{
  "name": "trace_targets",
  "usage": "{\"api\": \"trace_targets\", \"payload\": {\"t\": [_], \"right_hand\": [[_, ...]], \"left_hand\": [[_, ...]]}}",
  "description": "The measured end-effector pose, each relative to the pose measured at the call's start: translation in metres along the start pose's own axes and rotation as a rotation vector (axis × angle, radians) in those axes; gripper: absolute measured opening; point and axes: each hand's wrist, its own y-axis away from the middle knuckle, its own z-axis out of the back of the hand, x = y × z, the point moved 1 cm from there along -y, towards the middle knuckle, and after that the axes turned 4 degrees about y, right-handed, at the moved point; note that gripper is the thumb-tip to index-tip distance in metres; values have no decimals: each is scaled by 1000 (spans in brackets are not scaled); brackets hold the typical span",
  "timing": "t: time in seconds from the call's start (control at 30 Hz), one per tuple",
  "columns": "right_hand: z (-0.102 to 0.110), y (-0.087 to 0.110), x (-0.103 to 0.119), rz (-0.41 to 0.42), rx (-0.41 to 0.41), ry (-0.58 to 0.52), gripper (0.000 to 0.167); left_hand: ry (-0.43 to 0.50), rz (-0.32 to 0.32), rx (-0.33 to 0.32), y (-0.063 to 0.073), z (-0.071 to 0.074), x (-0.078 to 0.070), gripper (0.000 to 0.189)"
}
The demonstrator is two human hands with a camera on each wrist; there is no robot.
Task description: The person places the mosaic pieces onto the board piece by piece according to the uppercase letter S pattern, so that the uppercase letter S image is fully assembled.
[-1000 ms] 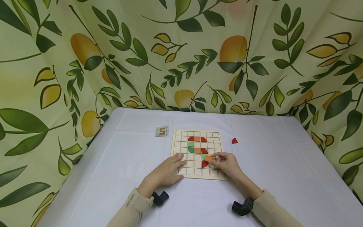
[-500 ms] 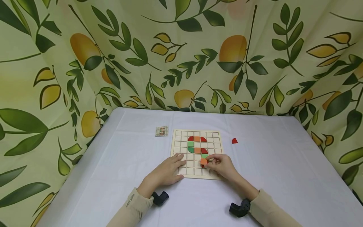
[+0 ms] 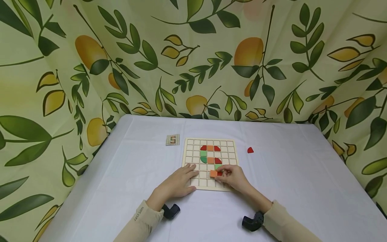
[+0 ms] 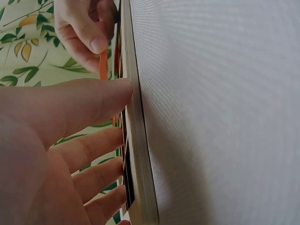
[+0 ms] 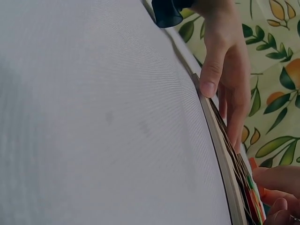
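A pale wooden grid board (image 3: 230, 150) lies on the white-covered table. On it, red and green quarter-round tiles and orange and green squares form a curved figure. My right hand (image 3: 237, 178) pinches an orange square tile (image 3: 213, 173) at its right edge, close over the board, left of a red quarter-round tile (image 3: 219, 173). In the left wrist view that orange tile (image 4: 103, 65) appears edge-on below the thumb. My left hand (image 3: 178, 181) rests with spread, straight fingers on the board's lower left, its thumb (image 4: 119, 93) at the near edge.
A small card (image 3: 172, 139) with a gridded figure lies left of the board's top corner. One loose red quarter-round tile (image 3: 250, 150) is on the cloth to the right. Behind the table hangs a leaf-and-fruit patterned curtain (image 3: 193, 67).
My right hand has carried the orange tile leftward and slightly nearer, from over the green square to left of the lower red tile. My left hand has stayed still.
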Motion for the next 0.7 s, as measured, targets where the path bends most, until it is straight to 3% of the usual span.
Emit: {"api": "trace_targets", "payload": {"t": [0.7], "right_hand": [[-5, -3, 6, 13, 1, 103, 20]], "left_hand": [[0, -9, -1, -1, 0, 1, 53]]}}
